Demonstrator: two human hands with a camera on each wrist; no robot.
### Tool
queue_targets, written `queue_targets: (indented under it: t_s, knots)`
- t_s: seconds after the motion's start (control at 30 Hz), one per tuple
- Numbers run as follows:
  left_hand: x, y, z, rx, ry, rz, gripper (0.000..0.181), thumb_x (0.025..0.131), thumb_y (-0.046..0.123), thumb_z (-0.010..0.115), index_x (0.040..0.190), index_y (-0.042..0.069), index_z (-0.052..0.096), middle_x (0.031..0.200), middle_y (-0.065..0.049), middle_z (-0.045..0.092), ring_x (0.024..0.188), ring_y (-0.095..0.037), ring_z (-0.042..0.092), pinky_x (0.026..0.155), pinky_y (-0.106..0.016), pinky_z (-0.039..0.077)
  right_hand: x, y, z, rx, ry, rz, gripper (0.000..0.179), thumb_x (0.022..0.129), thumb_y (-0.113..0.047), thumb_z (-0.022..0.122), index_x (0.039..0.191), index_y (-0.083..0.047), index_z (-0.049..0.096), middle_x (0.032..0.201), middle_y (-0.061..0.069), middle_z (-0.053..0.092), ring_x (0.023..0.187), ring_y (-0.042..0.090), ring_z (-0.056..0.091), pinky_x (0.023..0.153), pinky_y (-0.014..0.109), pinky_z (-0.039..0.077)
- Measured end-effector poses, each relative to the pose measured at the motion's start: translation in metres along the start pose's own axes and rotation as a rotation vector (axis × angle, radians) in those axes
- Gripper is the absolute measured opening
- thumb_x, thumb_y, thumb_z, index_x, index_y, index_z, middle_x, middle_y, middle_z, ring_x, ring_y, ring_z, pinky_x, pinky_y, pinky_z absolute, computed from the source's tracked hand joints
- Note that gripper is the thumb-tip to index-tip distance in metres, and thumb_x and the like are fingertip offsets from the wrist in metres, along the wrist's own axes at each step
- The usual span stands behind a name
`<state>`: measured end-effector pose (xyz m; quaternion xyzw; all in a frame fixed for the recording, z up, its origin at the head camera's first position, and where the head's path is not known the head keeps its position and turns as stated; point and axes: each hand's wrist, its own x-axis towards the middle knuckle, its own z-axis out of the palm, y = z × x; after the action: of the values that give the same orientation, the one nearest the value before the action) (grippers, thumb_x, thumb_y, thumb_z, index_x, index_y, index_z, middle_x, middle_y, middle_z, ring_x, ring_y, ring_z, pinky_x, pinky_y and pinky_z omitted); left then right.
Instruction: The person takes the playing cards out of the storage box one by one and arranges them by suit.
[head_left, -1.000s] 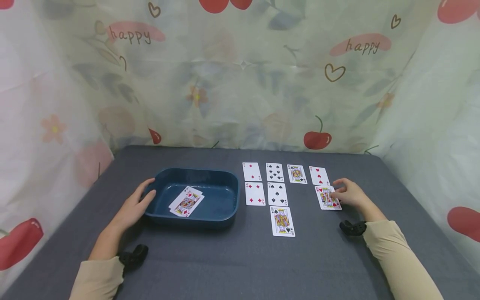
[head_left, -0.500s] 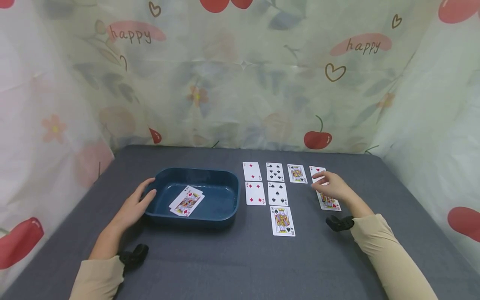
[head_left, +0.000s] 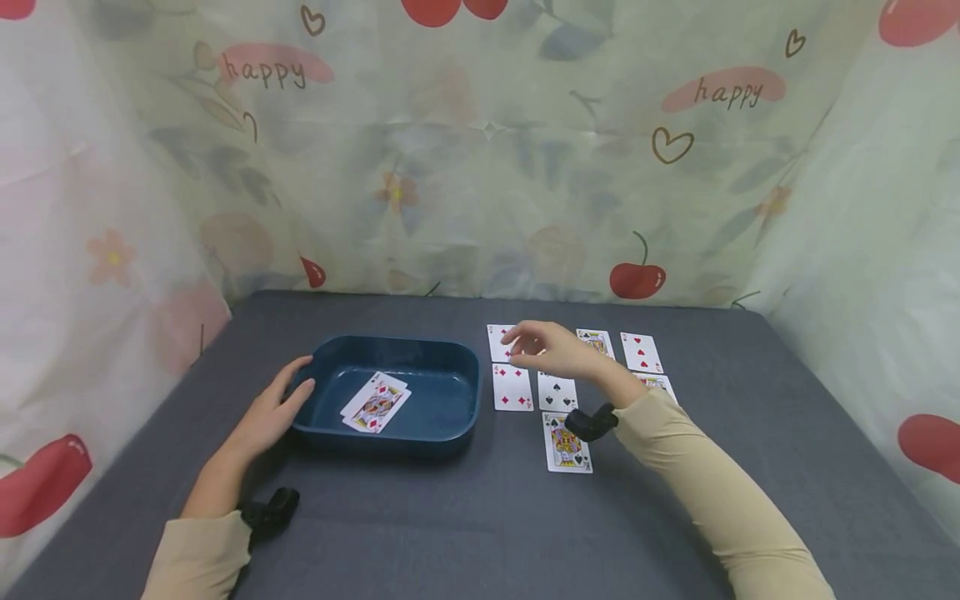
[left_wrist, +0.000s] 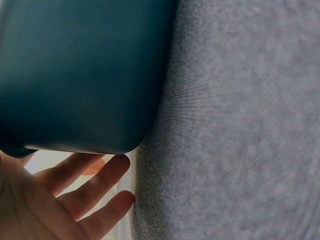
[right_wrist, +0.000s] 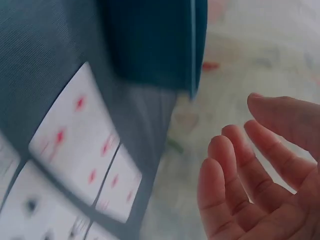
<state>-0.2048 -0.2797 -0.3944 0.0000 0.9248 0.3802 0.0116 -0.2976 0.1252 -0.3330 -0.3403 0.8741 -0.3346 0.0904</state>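
My left hand (head_left: pixel 273 408) rests at the left end of a dark blue tray (head_left: pixel 442 400), thumb at the rim. In the left wrist view its fingers stretch out with tips against the tray's outer wall (left_wrist: pixel 85 80). Two overlapping playing cards (head_left: pixel 377 403) lie face up in the tray. My right hand (head_left: pixel 555 348) hovers over the laid-out cards with loosely bent fingers and holds nothing, as the right wrist view confirms. Below it lie the four of diamonds (head_left: pixel 513 387), five of spades (head_left: pixel 557 393) and king of spades (head_left: pixel 564 442); another spade card is hidden behind the hand.
A hearts card (head_left: pixel 641 354) and a face card (head_left: pixel 592 340) lie in the back row to the right. Another face card (head_left: pixel 657 384) is partly covered by the right sleeve (head_left: pixel 705 467). Patterned curtains (head_left: pixel 480 208) surround the grey-clothed table (head_left: pixel 420 533).
My right hand has moved left from the hearts column to over the diamond and spade cards, uncovering the hearts card. My left hand, the tray and the cards have stayed put.
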Motion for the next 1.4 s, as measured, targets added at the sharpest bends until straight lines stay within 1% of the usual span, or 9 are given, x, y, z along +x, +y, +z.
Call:
queue_targets:
  t_s: [0.2,0.37,0.53,0.63,0.67,0.8,0.97,1.23,1.4]
  knots:
    - [0.0,0.0,0.0,-0.007,0.0,0.001,0.062,0.1,0.044,0.033,0.15,0.013,0.014,0.153,-0.028,0.012,0.137,-0.052,0.016,0.105,-0.068,0.019,0.033,-0.031,0.017,0.011,-0.08,-0.087,0.032,0.089,-0.015,0.062,0.119,-0.006,0.057,0.105,0.01,0.065,0.096,0.022,0.064,0.081,0.03,0.053]
    - [-0.001,-0.001,0.001,-0.016,0.005,0.003,0.062,0.099,0.045,0.033,0.15,0.014,0.015,0.153,-0.028,0.012,0.137,-0.052,0.016,0.105,-0.069,0.019,0.059,-0.05,0.03,0.042,-0.12,-0.141,0.03,0.089,-0.015,0.063,0.117,-0.007,0.059,0.102,0.009,0.065,0.092,0.017,0.063,0.085,0.027,0.051]
    - [-0.001,-0.005,0.003,-0.019,0.028,0.01,0.06,0.099,0.046,0.033,0.149,0.016,0.017,0.152,-0.028,0.016,0.136,-0.052,0.02,0.103,-0.068,0.02,0.083,-0.062,0.043,0.075,-0.166,-0.168,0.03,0.087,-0.014,0.065,0.116,-0.007,0.06,0.1,0.008,0.065,0.087,0.013,0.062,0.082,0.021,0.05]
    - [-0.001,-0.004,0.002,-0.015,0.022,0.01,0.06,0.099,0.044,0.033,0.149,0.015,0.017,0.152,-0.028,0.016,0.136,-0.052,0.02,0.104,-0.068,0.021,0.094,-0.069,0.05,0.089,-0.207,-0.182,0.031,0.087,-0.012,0.065,0.117,-0.006,0.06,0.1,0.009,0.065,0.086,0.013,0.062,0.08,0.019,0.049]
    - [-0.002,-0.001,0.001,-0.018,0.003,0.007,0.061,0.099,0.044,0.034,0.149,0.013,0.016,0.153,-0.029,0.013,0.137,-0.053,0.017,0.105,-0.068,0.019,0.098,-0.071,0.052,0.089,-0.219,-0.187,0.031,0.087,-0.012,0.065,0.117,-0.007,0.06,0.101,0.009,0.065,0.086,0.013,0.062,0.08,0.018,0.048]
    - [0.0,0.0,-0.001,-0.009,0.0,0.0,0.061,0.1,0.043,0.033,0.149,0.013,0.015,0.153,-0.029,0.013,0.137,-0.052,0.017,0.105,-0.068,0.019,0.112,-0.075,0.06,0.112,-0.269,-0.185,0.036,0.086,-0.011,0.065,0.12,-0.003,0.058,0.104,0.011,0.065,0.091,0.016,0.063,0.082,0.017,0.049]
    - [0.001,-0.001,-0.001,-0.005,0.002,-0.006,0.061,0.1,0.044,0.033,0.149,0.013,0.015,0.153,-0.028,0.012,0.137,-0.052,0.016,0.105,-0.069,0.018,0.126,-0.078,0.073,0.126,-0.333,-0.146,0.038,0.086,-0.01,0.066,0.122,-0.003,0.057,0.11,0.012,0.065,0.096,0.017,0.062,0.085,0.019,0.05]
    - [0.002,0.0,0.0,-0.002,-0.009,-0.026,0.062,0.099,0.046,0.032,0.15,0.015,0.014,0.153,-0.028,0.012,0.137,-0.052,0.016,0.104,-0.069,0.018,0.139,-0.078,0.095,0.15,-0.435,-0.1,0.039,0.086,-0.008,0.065,0.124,-0.004,0.055,0.118,0.015,0.061,0.102,0.019,0.06,0.09,0.022,0.049]
    - [0.003,0.0,0.0,0.001,-0.009,-0.029,0.062,0.099,0.046,0.032,0.15,0.016,0.014,0.153,-0.028,0.013,0.137,-0.052,0.017,0.104,-0.069,0.019,0.144,-0.075,0.104,0.169,-0.478,-0.072,0.042,0.086,-0.007,0.065,0.126,-0.002,0.053,0.119,0.015,0.06,0.105,0.023,0.058,0.089,0.024,0.05]
